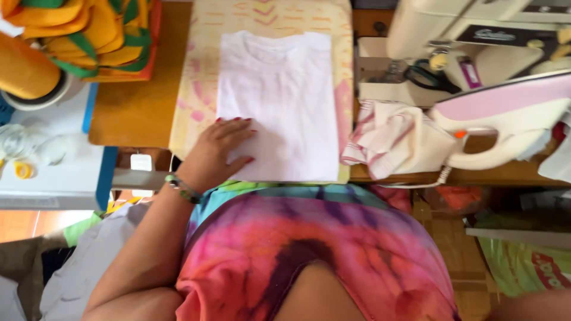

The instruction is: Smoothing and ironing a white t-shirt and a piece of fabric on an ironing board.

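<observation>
On the ironing pad (196, 71), left hand (217, 154) lies flat, fingers spread, on folded white shirt (279, 101).

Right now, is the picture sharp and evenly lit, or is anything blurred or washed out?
Head view: daylight is bright and soft; the folded white shirt looks slightly washed out; the left hand resting on it is fairly sharp; the iron at the right edge looks stretched and a little soft.

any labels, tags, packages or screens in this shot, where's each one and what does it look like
Dark label strip: on the cream sewing machine, top right; long rectangle with pale lettering.
Small pink label: lower on the machine; narrow, upright.
White tag: under the wooden table edge, beside the left hand; small rectangle.
Green bag: bottom right; red print.
No screens.
</observation>
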